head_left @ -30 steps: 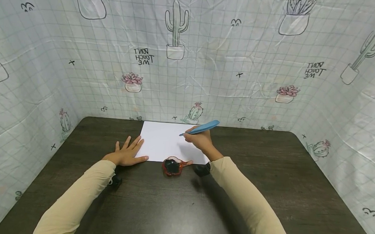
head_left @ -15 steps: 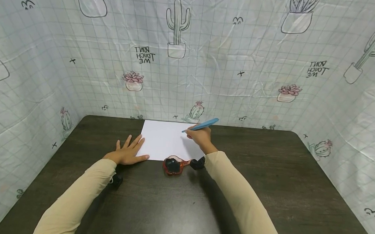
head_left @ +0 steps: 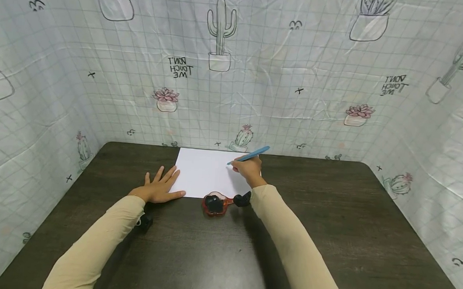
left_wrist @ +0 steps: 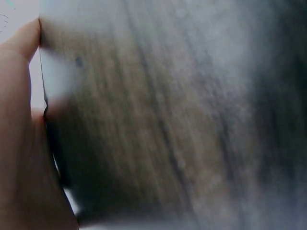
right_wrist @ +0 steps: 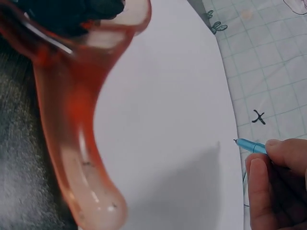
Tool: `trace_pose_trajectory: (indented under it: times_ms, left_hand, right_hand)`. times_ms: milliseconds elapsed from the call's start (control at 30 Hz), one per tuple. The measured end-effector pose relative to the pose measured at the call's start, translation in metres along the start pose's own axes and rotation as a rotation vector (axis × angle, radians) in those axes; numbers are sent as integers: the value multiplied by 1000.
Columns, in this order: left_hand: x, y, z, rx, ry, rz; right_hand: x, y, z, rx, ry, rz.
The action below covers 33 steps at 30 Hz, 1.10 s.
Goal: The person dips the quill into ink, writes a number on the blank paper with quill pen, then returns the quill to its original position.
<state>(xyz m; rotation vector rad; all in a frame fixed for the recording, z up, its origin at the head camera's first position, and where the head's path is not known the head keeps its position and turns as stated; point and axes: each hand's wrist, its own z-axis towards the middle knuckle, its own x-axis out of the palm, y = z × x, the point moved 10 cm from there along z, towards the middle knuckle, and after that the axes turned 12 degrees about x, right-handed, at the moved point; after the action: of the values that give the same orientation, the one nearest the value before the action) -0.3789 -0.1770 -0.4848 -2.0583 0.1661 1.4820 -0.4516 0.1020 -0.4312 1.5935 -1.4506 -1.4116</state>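
Observation:
In the head view a white sheet of paper [head_left: 202, 173] lies at the table's far edge. My left hand [head_left: 160, 189] rests with spread fingers on the sheet's left edge and the table. My right hand [head_left: 249, 168] pinches a blue pen [head_left: 256, 153] over the paper's right half. The right wrist view shows the pen tip slightly above the sheet, apart from its shadow. A glossy orange-red, dish-like thing with a short handle [head_left: 215, 204] and a dark middle sits at the sheet's near edge. Only part of the left hand [left_wrist: 19, 120] shows in the left wrist view.
The dark wooden table [head_left: 194, 260] stretches in front of and beside the paper. Behind it and at both sides hangs a white cloth [head_left: 258, 85] with a grid and cactus drawings. A black wrist camera [head_left: 242, 199] under the right sleeve is close to the dish-like thing's handle.
My right forearm has swung a little left, bringing the wrist camera near the dish-like thing's handle. The pen tip has shifted slightly right and away. My left hand stays put.

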Motion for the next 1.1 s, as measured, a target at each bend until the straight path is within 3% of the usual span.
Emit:
trace_pose_trajectory:
  times_ms: [133, 467, 700, 1100]
  left_hand:
    - [-4, -9, -2, 15, -5, -3]
    - [-5, -4, 0, 1, -1, 7]
    - [-2, -3, -5, -1, 2, -9]
    - [-3, -3, -3, 14, -13, -21]
  right_hand:
    - [-1, -4, 1, 14, -10, 25]
    - [2, -4, 4, 44, -67, 32]
    - [10, -9, 2, 56, -55, 9]
    - [5, -10, -2, 73, -143, 5]
